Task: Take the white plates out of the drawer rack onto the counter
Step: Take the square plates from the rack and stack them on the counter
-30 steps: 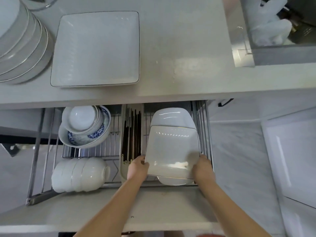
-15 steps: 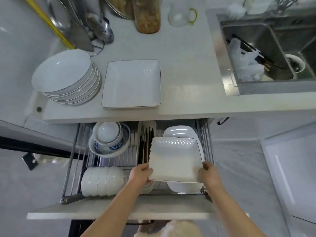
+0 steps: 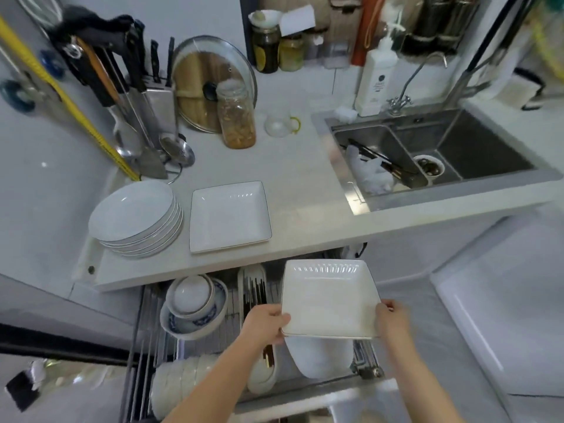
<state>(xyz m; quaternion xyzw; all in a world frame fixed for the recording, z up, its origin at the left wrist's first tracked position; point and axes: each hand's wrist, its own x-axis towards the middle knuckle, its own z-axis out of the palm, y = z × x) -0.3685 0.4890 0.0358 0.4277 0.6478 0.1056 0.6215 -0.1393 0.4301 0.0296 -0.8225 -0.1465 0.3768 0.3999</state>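
A white square plate point(image 3: 328, 297) is held flat above the open drawer rack point(image 3: 143, 340), just below the counter's front edge. My left hand point(image 3: 265, 323) grips its near left corner and my right hand point(image 3: 392, 320) grips its near right corner. Under it another white plate point(image 3: 320, 357) stands in the rack. On the counter point(image 3: 305, 209) lie a white square plate point(image 3: 229, 216) and, to its left, a stack of several round white plates point(image 3: 135, 219).
The rack also holds blue-patterned bowls point(image 3: 193, 306), a row of white bowls point(image 3: 180, 383) and a chopstick holder point(image 3: 254, 290). A steel sink point(image 3: 427, 154) lies at the right of the counter. A jar point(image 3: 236, 116), a pot lid and a knife block point(image 3: 154, 102) stand at the back.
Both hands have lifted the square plate up out of the rack toward the counter edge. The view has tilted up, so more of the counter and the sink shows.
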